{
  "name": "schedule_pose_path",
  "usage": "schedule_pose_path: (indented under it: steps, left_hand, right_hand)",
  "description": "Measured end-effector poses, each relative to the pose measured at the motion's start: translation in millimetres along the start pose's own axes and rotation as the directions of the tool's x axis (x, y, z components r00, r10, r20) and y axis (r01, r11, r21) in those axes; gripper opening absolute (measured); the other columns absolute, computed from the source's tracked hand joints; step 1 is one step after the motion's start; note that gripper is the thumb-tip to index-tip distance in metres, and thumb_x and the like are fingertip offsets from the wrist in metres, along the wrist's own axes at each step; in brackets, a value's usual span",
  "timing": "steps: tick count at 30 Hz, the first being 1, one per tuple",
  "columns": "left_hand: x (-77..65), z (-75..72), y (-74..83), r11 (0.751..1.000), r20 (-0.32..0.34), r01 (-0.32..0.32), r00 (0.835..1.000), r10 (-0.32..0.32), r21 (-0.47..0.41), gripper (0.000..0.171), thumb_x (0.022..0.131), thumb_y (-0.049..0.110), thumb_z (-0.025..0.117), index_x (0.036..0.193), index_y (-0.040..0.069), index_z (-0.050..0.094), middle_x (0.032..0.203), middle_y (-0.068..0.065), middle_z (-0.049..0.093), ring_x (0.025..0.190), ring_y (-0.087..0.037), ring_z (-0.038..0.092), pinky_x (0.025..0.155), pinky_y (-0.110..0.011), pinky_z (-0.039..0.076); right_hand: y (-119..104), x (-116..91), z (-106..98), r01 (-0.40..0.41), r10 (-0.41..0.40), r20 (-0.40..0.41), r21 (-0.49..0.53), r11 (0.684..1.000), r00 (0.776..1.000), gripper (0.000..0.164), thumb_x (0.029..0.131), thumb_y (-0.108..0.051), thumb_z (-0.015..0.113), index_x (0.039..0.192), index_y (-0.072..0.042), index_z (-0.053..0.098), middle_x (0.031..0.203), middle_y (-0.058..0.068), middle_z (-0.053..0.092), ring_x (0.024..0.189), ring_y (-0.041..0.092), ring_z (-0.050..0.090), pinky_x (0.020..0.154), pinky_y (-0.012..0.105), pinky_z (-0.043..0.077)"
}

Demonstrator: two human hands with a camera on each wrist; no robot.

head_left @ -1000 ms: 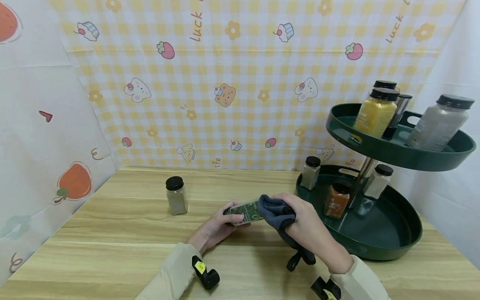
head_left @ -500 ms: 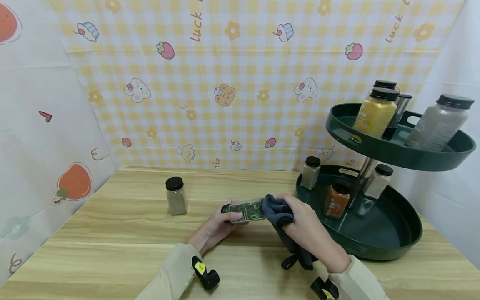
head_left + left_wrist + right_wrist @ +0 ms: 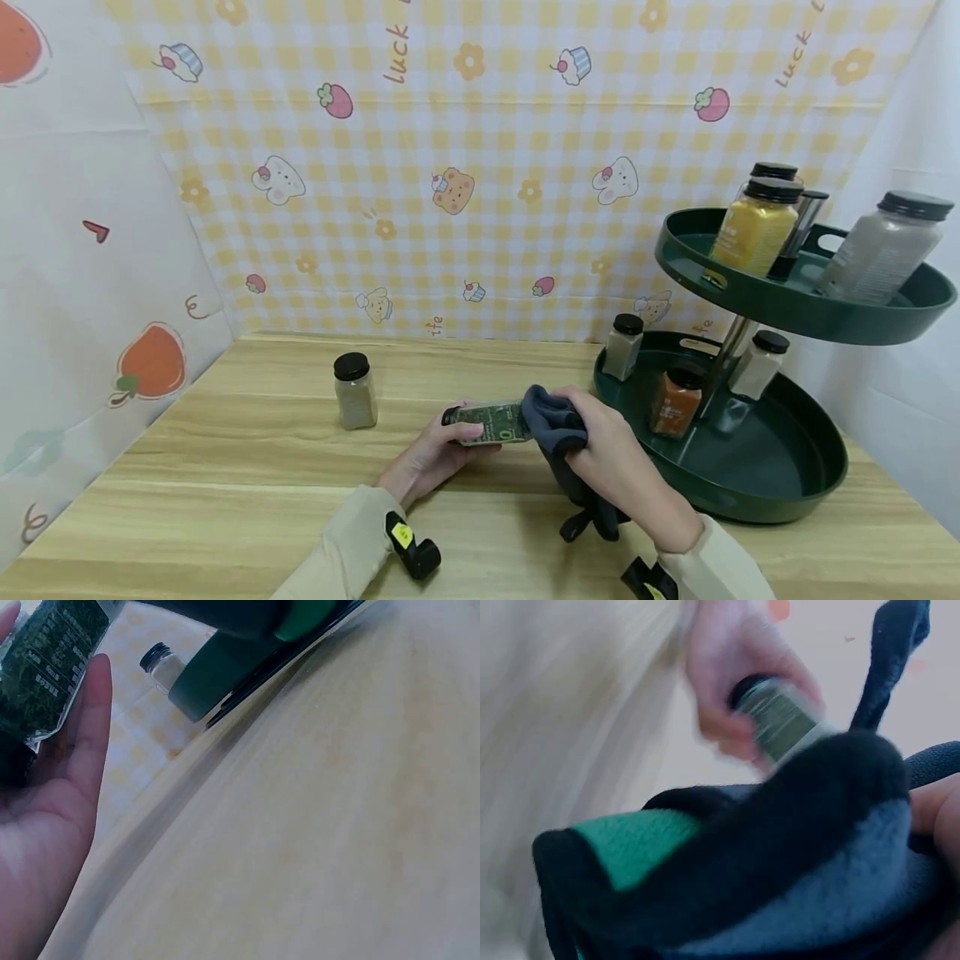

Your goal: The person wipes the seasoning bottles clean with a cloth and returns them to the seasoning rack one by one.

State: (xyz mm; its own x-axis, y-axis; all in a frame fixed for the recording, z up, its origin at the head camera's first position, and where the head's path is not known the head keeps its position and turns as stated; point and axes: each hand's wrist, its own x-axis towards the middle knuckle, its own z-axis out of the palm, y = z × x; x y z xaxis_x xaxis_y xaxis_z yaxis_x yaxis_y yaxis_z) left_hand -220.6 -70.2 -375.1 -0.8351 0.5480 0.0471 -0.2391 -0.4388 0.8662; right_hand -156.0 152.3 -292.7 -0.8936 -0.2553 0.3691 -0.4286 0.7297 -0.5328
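My left hand grips a spice jar of dark green flakes around its black-lidded end, the jar lying on its side above the table. In the left wrist view the jar shows white lettering on its clear wall. A dark grey-blue cloth with black edging is bunched in my right hand and covers the jar's bottom end. Loose cloth and a hanging loop dangle below that hand. Close up in the right wrist view, the cloth shows a green patch and hides most of my right fingers.
A two-tier dark green rack stands at the right. Its upper tray bears a yellow jar and a large grey-white jar; the lower one holds an orange-red jar and others. One beige jar stands on the table at left.
The jar has turned slightly and now lies more level. My right hand with the cloth has shifted a little at the jar's bottom end; my left hand keeps its hold.
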Motion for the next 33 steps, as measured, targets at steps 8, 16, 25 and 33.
schedule_pose_path:
  steps: [8,16,25,33]
  left_hand:
    - [-1.0,-1.3,0.1,1.000,0.020,-0.011,1.000,0.011,0.001,0.033,0.081,0.007,0.060,0.110,0.009,0.043,0.112,-0.007,0.049,0.098,-0.017,0.057,0.087,-0.033,0.050]
    - [-1.7,0.0,0.9,1.000,-0.004,0.004,1.000,-0.004,0.010,0.032,0.082,0.006,0.058,0.109,0.008,0.041,0.112,-0.007,0.050,0.097,-0.017,0.058,0.086,-0.035,0.051]
    - [-2.3,1.4,0.8,1.000,-0.016,-0.003,1.000,0.003,-0.021,0.034,0.081,0.004,0.058,0.110,0.008,0.041,0.111,-0.007,0.050,0.097,-0.017,0.058,0.086,-0.034,0.051]
    - [-1.6,-0.6,1.5,1.000,-0.028,-0.021,0.999,0.021,0.011,0.032,0.082,0.007,0.059,0.112,0.010,0.048,0.106,-0.003,0.052,0.089,-0.014,0.054,0.078,-0.030,0.049]
  right_hand:
    - [7,2,2,-0.033,0.034,0.025,-0.038,0.999,0.999,0.040,0.079,0.004,0.061,0.115,-0.012,0.058,0.113,0.008,0.063,0.095,0.022,0.060,0.077,0.039,0.050]
    - [-6,-3,-4,0.081,-0.080,0.031,-0.009,0.997,0.996,0.041,0.080,0.003,0.063,0.115,-0.016,0.058,0.114,0.005,0.063,0.100,0.021,0.061,0.082,0.041,0.051]
    - [0,-2,-4,0.047,-0.044,0.067,-0.042,0.998,0.997,0.034,0.083,0.002,0.061,0.113,-0.015,0.058,0.112,0.008,0.064,0.095,0.021,0.062,0.076,0.037,0.051]
    - [7,-3,-1,-0.024,0.044,0.136,-0.146,0.989,0.990,0.026,0.085,-0.007,0.064,0.108,-0.020,0.058,0.105,0.004,0.065,0.083,0.015,0.058,0.068,0.031,0.044]
